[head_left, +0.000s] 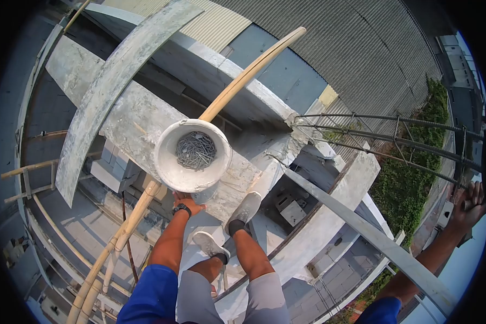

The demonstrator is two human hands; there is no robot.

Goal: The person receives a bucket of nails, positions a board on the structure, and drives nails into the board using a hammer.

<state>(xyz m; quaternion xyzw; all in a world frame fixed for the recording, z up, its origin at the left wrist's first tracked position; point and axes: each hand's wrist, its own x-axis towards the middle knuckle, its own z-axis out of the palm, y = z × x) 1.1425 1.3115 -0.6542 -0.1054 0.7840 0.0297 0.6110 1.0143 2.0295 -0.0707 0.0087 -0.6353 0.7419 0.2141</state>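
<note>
A whitish bucket (166, 144) with many grey nails (196, 150) inside stands on a rough concrete ledge (140, 110). Just below its near rim is my left hand (187, 203), a dark watch on the wrist. The thumb sticks out to the right and the other fingers are partly hidden behind the bucket, so their hold cannot be made out. At the far right, my right hand (471, 201) is raised with its fingers curled at the end of dark ribbed steel bars (416, 143).
My feet stand by the ledge, high above lower floors. Bamboo poles (254, 67) run behind and below the bucket. A long curved board (110, 86) crosses at left. A long pale plank (362, 227) slants at right. Corrugated roofs (351, 43) lie beyond.
</note>
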